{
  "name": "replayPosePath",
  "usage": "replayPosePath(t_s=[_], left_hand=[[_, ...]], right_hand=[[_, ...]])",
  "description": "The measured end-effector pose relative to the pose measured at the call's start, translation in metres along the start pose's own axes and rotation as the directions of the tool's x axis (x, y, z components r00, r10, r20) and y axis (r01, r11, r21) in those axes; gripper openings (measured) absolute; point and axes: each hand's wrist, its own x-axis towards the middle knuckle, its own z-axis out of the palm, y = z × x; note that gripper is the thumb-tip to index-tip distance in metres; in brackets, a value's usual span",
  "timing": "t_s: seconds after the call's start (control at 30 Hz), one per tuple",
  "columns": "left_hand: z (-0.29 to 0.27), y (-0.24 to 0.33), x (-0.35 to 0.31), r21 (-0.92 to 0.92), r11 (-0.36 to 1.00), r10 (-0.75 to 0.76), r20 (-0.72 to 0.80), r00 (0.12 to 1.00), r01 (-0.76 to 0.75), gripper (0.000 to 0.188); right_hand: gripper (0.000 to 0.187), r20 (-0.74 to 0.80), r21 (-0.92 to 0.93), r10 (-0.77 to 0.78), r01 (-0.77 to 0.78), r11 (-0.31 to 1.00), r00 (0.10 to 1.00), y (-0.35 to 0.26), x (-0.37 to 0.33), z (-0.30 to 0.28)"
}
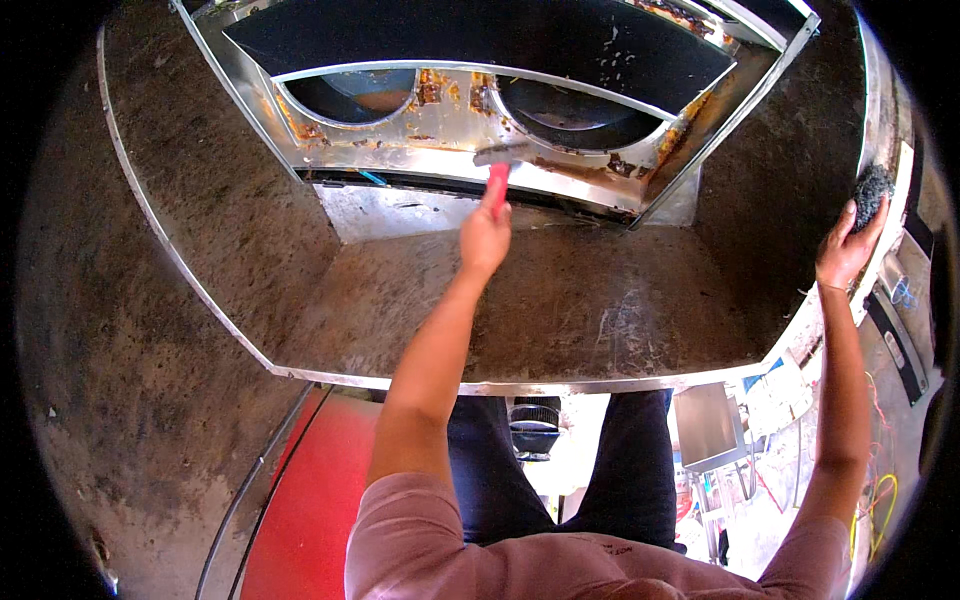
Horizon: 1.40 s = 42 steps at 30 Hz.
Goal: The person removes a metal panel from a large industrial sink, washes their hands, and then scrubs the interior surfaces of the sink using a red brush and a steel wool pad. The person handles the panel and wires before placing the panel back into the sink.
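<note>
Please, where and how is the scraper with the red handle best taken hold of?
Probably by its red handle, coming from the near side, as the left grip holds it now. The slim handle points back this way, while the wide grey blade is at the far end, against the metal panel.

Along the far left, a large brown-grey surface (75, 330), mottled with dark stains and paler toward the bottom; wall or floor, hard to tell. Lower down, a broad bright red panel (310, 500), with thin black cables (260, 460) along its left edge. Low in the middle, pale floor (578, 440), nearly white under strong glare, with a black ribbed object (535, 430) above it. Toward the lower right, an open metal box (709, 428) amid washed-out clutter. At the right edge, a dull greyish surface (905, 440), a dark strip (896, 345), looped blue wire (904, 292) and yellow cord (885, 510).
</note>
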Motion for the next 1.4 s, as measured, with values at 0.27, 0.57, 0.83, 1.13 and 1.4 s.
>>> replayPosePath(t_s=[0.27,0.57,0.83,1.13,1.4], left_hand=[[-0.003,0.006,-0.023,0.366,0.909,0.15,0.164,0.975,-0.201,0.042],[0.043,0.025,-0.017,-0.27,0.955,-0.126,0.003,0.992,0.122,0.049],[-0.078,-0.015,0.033,0.299,0.952,0.009,0.199,0.98,-0.069,0.042],[-0.077,-0.063,0.106,0.418,0.792,0.234,0.463,0.855,-0.444,0.034],[-0.064,-0.059,0.089,0.569,0.638,0.272,0.464,0.843,-0.519,0.069]], right_hand=[[0.057,0.036,0.064,0.079,-0.081,0.995,0.996,0.001,-0.002,-0.002],[0.057,-0.012,0.019,0.003,-0.003,1.0,1.0,-0.005,0.002,-0.003],[0.057,0.008,0.059,0.054,-0.054,0.997,0.999,0.0,-0.003,-0.004],[0.057,-0.033,0.017,-0.019,0.02,1.0,0.999,0.008,-0.003,0.005],[0.057,-0.028,0.056,-0.002,0.003,0.998,1.0,0.005,-0.005,0.005]])
